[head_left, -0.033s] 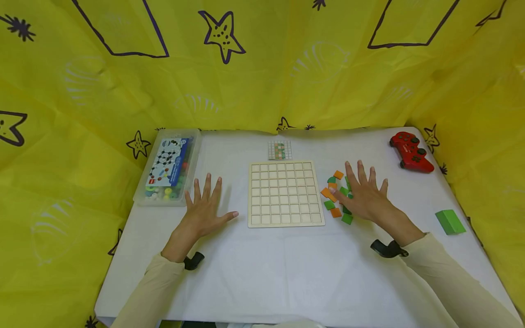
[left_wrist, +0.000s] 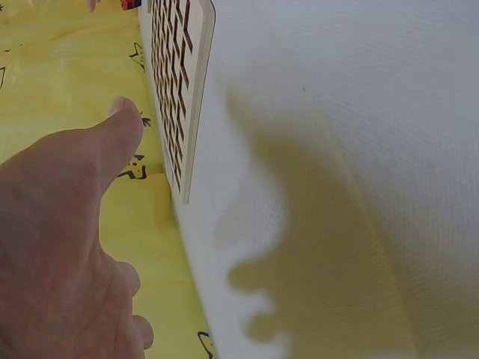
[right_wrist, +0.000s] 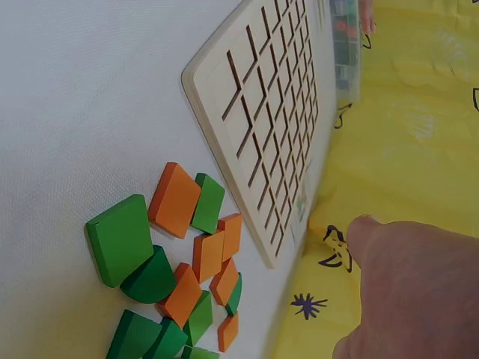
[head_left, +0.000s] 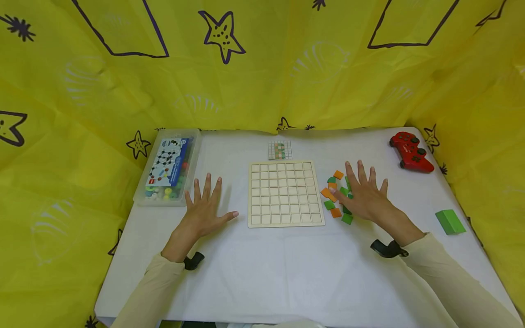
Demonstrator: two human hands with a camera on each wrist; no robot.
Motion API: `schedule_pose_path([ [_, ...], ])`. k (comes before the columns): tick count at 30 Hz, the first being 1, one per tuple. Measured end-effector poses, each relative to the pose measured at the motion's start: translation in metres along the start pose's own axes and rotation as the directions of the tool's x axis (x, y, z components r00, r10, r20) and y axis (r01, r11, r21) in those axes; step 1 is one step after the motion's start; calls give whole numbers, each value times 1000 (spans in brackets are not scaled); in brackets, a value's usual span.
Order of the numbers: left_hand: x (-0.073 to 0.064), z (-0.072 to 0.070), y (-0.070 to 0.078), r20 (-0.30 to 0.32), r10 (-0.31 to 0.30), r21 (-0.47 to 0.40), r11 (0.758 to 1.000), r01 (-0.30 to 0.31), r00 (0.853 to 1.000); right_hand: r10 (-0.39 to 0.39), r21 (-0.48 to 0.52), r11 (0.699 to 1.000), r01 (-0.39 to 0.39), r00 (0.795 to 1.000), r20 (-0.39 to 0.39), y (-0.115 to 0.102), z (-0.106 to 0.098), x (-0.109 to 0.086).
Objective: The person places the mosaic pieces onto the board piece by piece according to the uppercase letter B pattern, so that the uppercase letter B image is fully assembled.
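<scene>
All the tiles (right_wrist: 179, 295) in sight are found loose on the table (head_left: 246, 273), just beside the right edge of the wooden board (head_left: 285, 199); none is seen set into its squares. From this the work is judged to be barely begun, with every placement left to be made. Nothing is grasped by either hand: the left hand (head_left: 203, 214) is held with fingers spread, to the left of the board, and the right hand (head_left: 365, 198) is spread likewise by the tiles, some of which are hidden by it in the head view. The tiles are coloured orange, bright green and dark green; some are cut with straight sides, others with a curved edge, and several are bunched together. The board is pale, laid flat and grooved into a grid. Just beyond it a small card (head_left: 280, 151) is placed, printed with a partly coloured grid.
</scene>
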State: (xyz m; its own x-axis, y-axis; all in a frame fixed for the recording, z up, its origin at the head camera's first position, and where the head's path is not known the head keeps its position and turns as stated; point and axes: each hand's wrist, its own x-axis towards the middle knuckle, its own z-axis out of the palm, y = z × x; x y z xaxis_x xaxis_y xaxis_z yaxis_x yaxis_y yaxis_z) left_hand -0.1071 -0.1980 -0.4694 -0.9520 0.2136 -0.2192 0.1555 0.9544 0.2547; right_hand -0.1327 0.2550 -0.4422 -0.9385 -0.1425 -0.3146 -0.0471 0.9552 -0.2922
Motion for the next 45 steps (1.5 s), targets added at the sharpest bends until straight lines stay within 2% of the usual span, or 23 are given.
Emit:
schedule_pose_path([
  [5,0,1,-1,2,0,-4,1000,0,1000,3,21,1000,-3,1000,19,3,1,3],
  [9,2,3,-1,-1,9,-15,1000,-9,1000,-15,96,995,13,999,28,11,0,12],
  [14,5,4,-1,9,35,-77,996,-35,999,-39,251,967,40,999,-11,24,2,31],
  [20,12,9,5,42,56,-171,984,-48,998,6,367,930,24,997,-79,32,11,52],
  [28,15,18,19,79,116,-207,973,-98,990,20,345,938,30,990,-140,34,22,69],
  [33,15,25,26,117,158,-228,965,-128,981,2,349,936,47,990,-139,33,25,72],
  [39,13,31,30,129,164,-213,968,-134,978,-13,359,931,57,992,-126,32,25,75],
  [45,12,30,33,138,166,-210,968,-135,976,-50,365,925,104,987,-153,31,24,80],
])
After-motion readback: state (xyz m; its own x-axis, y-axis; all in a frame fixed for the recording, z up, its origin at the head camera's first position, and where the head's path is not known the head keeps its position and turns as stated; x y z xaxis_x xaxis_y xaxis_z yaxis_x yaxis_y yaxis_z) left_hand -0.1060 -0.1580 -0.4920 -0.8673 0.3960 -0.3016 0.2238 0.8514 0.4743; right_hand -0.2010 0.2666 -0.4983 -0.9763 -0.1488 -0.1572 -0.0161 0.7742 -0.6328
